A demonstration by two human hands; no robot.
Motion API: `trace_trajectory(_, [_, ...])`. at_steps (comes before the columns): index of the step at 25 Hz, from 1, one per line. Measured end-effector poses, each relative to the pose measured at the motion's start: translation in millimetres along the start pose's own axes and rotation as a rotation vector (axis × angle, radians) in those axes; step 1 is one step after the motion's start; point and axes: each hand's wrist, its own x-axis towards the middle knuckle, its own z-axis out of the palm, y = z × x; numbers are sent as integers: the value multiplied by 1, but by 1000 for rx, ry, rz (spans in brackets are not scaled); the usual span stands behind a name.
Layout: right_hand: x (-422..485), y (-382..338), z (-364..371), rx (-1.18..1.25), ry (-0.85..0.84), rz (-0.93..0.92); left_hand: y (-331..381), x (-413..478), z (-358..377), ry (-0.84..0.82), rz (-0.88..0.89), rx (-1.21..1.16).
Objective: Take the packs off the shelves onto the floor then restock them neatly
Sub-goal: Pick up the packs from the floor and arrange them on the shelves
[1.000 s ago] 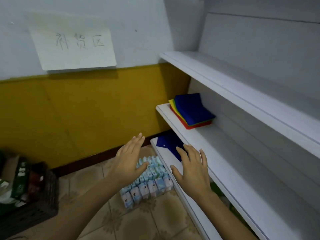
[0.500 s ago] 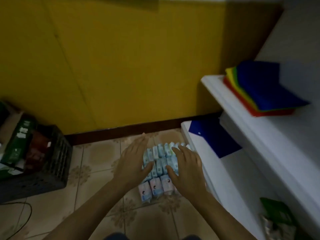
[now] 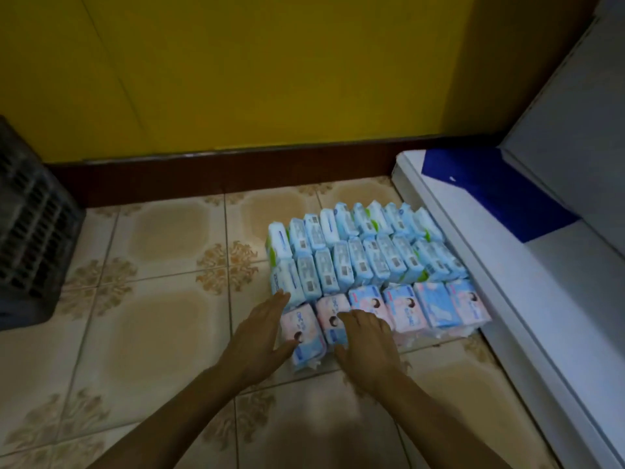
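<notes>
Several small packs (image 3: pixel 368 262) lie in three rows on the tiled floor beside the white bottom shelf (image 3: pixel 473 299). The two far rows are light blue, the near row pink and blue. My left hand (image 3: pixel 260 336) lies flat with straight fingers against the left side of the nearest pink pack (image 3: pixel 301 333). My right hand (image 3: pixel 367 343) rests on top of the second and third packs of the near row, fingers slightly bent, thumb at their front edge. Neither hand has lifted a pack.
A dark plastic crate (image 3: pixel 30 238) stands on the floor at the left. A yellow wall with a brown skirting board (image 3: pixel 220 167) runs behind the packs. A blue sheet (image 3: pixel 497 187) lies on the bottom shelf under a higher white shelf (image 3: pixel 581 137).
The view has tilted down from the shelves to the floor and come closer to the packs. Both hands dropped from the shelf edge onto the near row of packs.
</notes>
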Motion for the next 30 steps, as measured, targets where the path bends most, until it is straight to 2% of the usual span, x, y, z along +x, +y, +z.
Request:
trace_trajectory(3, [-11,-12,36,161,15,159,-5,2,32,32,-44,-325])
trace_trajectory(4, [-13,-14,49,291,-18,251,-3,3,37,53,-67,-421])
trace_trajectory(6, [-18,-15,76,623,-198,409,0,6,43,31,-164,-532])
trace_trajectory(10, [-16,-21,97,993,-331,556,-19,32,53,52,-249,-593])
trace_trajectory(13, [-14,-25,93,1152,-390,606,-23,41,53,4,-318,-618])
trace_trajectory(16, [-13,-24,92,1257,-377,614,-35,40,59,-15,-333,-555])
trace_trajectory(18, [-17,-23,99,1315,-312,632,-46,31,67,-77,-353,-391])
trace_trajectory(20, [-21,-24,106,1358,-263,660,-53,18,73,-79,-403,-346])
trace_trajectory(23, [-19,-38,107,1388,-96,675,-38,-1,67,65,-420,-622])
trace_trajectory(24, [-15,-45,101,1395,1,641,-29,-4,57,116,-375,-691])
trace_trajectory(26, [-5,-60,76,1443,161,555,-17,-5,32,181,-225,-666])
trace_trajectory(28, [10,-68,42,1500,276,509,-10,4,7,284,-59,-469])
trace_trajectory(30, [27,-70,6,1461,343,427,-5,18,-14,400,25,-313])
